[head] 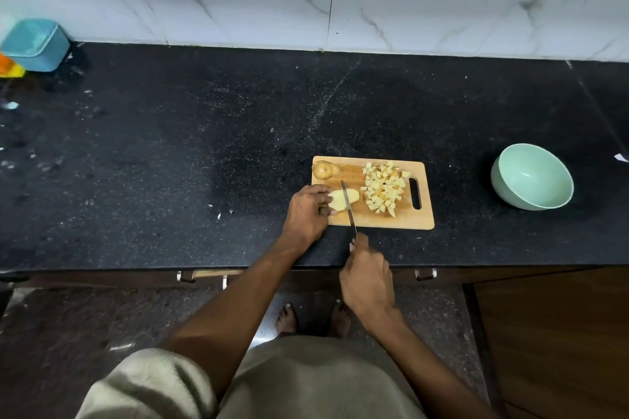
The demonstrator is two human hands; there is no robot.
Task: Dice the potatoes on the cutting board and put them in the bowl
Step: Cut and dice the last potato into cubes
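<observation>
On the dark speckled table (238,133) lies a wooden cutting board (401,221), its handle slot toward the right. A heap of diced potato (384,190) covers the board's right half, and a whole unpeeled potato (322,169) sits in its far left corner. Nearer the person, a peeled potato piece (344,198) lies cut face down on the board's left part; the left hand (308,211) steadies it, fingers curled over its left end. The right hand (367,277) has its fingers clenched round the handle of a knife (349,206), whose thin blade runs across the potato piece from front to back. Well apart to the right, a pale green bowl (507,194) stands on the table, tilted toward the camera, with nothing visible inside it. At the far left edge, a teal lidded box (35,44) sits by the wall, its contents hidden.
</observation>
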